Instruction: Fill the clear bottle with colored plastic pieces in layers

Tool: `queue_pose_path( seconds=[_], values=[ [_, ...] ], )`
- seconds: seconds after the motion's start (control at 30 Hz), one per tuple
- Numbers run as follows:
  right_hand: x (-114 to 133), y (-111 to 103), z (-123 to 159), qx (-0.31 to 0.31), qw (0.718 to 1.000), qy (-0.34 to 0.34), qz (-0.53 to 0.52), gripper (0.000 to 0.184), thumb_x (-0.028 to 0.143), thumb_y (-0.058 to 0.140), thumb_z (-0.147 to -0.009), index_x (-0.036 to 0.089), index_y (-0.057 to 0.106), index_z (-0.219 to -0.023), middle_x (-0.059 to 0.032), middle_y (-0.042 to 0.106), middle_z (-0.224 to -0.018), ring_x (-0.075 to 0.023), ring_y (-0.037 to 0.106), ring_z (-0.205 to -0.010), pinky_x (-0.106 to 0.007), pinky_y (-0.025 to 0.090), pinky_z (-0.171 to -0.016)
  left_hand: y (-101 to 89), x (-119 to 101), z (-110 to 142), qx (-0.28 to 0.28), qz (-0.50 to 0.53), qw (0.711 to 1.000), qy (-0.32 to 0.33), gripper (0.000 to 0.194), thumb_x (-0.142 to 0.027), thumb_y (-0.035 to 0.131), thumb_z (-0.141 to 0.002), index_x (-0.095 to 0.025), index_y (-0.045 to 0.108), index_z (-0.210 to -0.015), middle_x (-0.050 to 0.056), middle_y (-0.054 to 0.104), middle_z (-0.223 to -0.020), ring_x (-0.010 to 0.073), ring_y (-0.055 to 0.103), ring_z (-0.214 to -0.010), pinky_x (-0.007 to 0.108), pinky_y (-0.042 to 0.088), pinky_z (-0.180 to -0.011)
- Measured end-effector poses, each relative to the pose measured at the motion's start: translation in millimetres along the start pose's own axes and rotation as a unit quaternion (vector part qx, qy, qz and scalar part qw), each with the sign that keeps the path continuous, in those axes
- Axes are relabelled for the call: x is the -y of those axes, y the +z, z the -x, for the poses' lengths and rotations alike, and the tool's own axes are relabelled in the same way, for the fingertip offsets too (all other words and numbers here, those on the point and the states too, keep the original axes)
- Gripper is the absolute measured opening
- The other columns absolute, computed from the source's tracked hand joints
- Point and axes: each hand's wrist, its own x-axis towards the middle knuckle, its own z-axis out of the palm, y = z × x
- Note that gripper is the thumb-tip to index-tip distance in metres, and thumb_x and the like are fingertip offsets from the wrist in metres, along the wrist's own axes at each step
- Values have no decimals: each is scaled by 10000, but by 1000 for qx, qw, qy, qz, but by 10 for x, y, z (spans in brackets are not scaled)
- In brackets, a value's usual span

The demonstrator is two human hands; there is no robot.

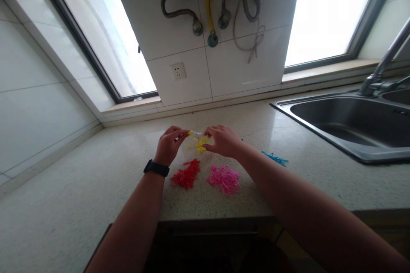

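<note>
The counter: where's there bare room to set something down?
The widest bare stretch of counter lies between the left wall and left arm. Another patch is bordered by the right arm, blue pile, sink and front edge. A strip separates left hand and right hand from back wall. It's crowded between the arms: red pile, pink pile, yellow pile.

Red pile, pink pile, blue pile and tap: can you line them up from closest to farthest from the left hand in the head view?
From the left hand:
1. Red pile, just right, towards the person.
2. Pink pile, right of red.
3. Blue pile, farther right.
4. Tap, far right, at the back.
</note>
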Motion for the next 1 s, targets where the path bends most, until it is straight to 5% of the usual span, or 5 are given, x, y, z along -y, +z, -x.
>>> queue_pose_path(
  seconds=[0.23, 0.43, 0.7, 0.83, 1.0],
  values=[
    [-9, -5, -3, 0, 1000, 2, -9, 377, 478, 665, -805, 218, 625, -1075, -89, 697, -1043, -260, 614, -982, -356, 433, -833, 1, 0, 4, 27, 15, 999, 22, 260, -280, 572, -940, -282, 714, -1158, 45, 640, -992, 157, 613, -891, 288, 499, -794],
    [-9, -9, -2, -7, 1000, 11, -26, 367, 463, 675, -804, 219, 625, -1073, -81, 695, -1046, -253, 618, -980, -344, 429, -820, 28, -7, 2, 30, 41, 999, -11, 311, -304, 518, -961, -251, 672, -1225, 59, 622, -1008, 140, 598, -840, 225, 513, -645],
    [-68, 126, -58, -41, 978, 64, -193, 340, 433, 678, -815, 197, 621, -1053, -57, 710, -1010, -163, 637, -784, -273, 438, -688, 26, 6, -4, 3, 19, 1000, -23, 269, -278, 513, -954, -208, 689, -1145, 55, 623, -946, 128, 584, -786, 205, 467, -590],
    [-124, 212, -100, -46, 950, 81, -298, 303, 417, 667, -821, 181, 613, -1004, -56, 718, -980, -142, 635, -740, -260, 447, -661, 65, 75, 3, 25, 1, 999, -29, 241, -256, 524, -938, -207, 702, -1093, 54, 637, -940, 136, 590, -787, 225, 476, -626],
    [-167, 162, -80, -8, 955, 80, -286, 286, 368, 703, -783, 172, 625, -976, -67, 717, -967, -156, 636, -760, -259, 441, -652, 137, 233, 35, 74, -16, 997, -33, 209, -250, 556, -911, -193, 722, -1024, 53, 640, -910, 145, 597, -787, 268, 498, -723]
  ],
)
